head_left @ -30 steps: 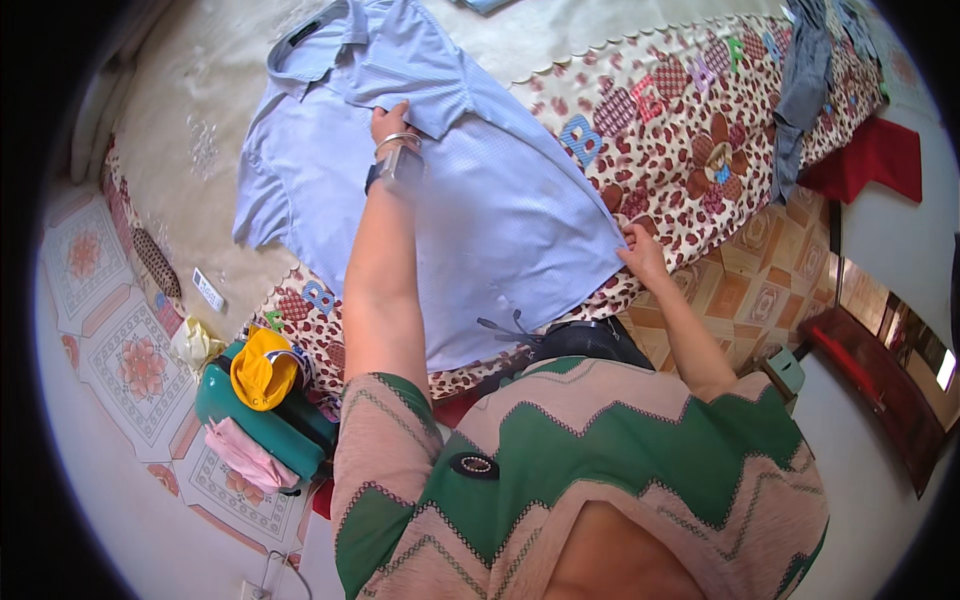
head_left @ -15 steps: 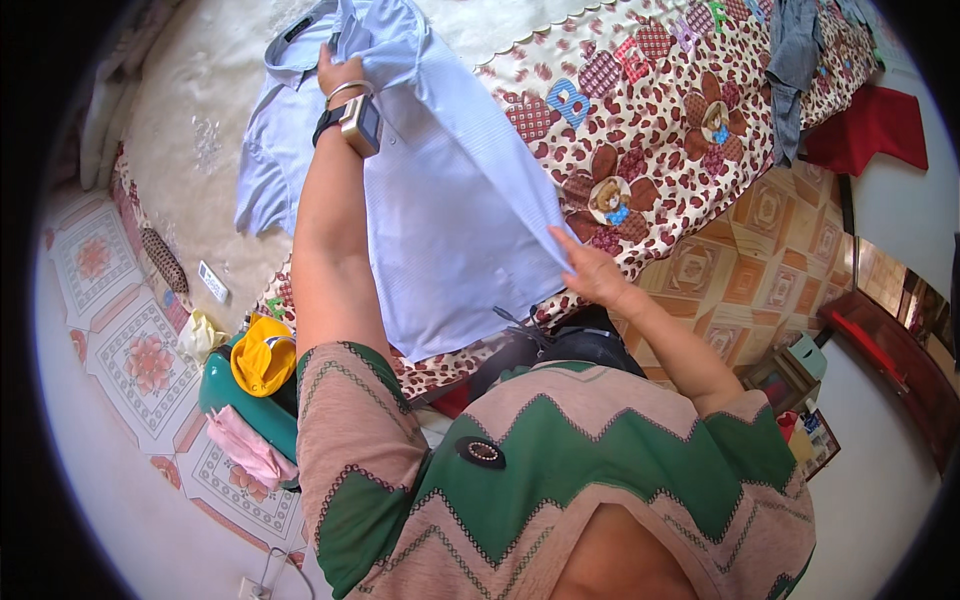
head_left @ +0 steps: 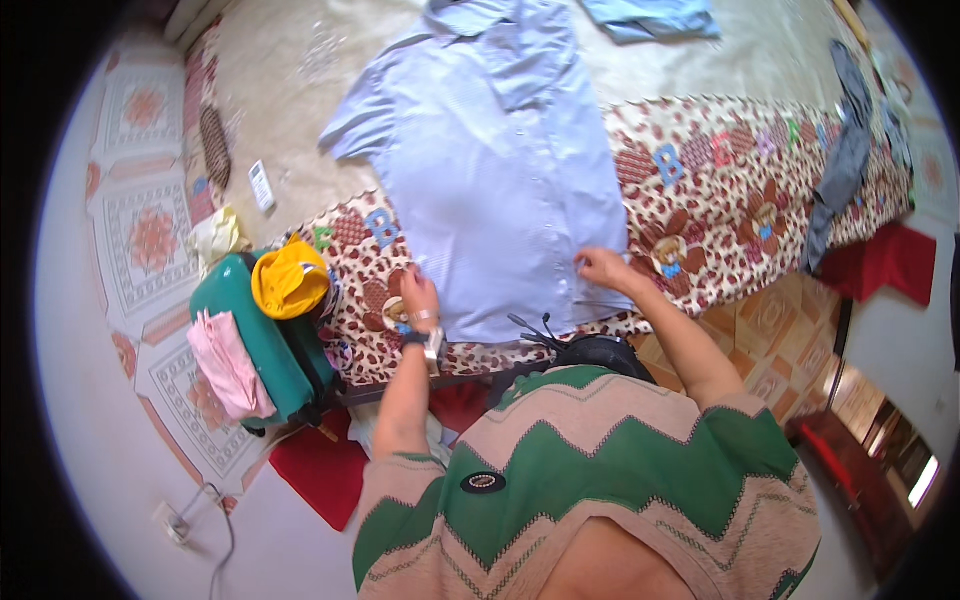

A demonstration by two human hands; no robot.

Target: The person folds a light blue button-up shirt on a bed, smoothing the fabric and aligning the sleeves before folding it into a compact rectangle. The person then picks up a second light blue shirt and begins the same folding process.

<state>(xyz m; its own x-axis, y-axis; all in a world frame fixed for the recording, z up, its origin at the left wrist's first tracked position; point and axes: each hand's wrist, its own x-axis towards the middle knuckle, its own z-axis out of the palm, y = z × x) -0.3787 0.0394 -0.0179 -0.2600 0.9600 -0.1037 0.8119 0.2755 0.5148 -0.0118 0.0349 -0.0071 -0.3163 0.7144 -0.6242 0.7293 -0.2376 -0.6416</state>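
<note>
A light blue short-sleeved button-up shirt [head_left: 480, 190] lies spread on the bed, its collar at the far end and its hem toward me. At the shirt's left side edge near the hem is my left hand [head_left: 421, 298], its fingers closed on the cloth; a watch and a bangle are on that wrist. My right hand [head_left: 606, 271] rests over the right front panel, with thumb and fingers pinching the fabric close to the button line. Part of the collar is cut off by the top of the picture.
A folded blue garment [head_left: 655, 22] lies on the far side of the bed. On the left, a green suitcase [head_left: 235, 290] carries a yellow cap [head_left: 290, 280] and a pink cloth [head_left: 228, 365]. Grey clothing [head_left: 838, 160] hangs over the patterned bedspread [head_left: 700, 190] at right.
My left hand has come from the collar down to the left side near the hem. My right hand has moved from the shirt's right edge onto its front. The shirt now lies flatter.
</note>
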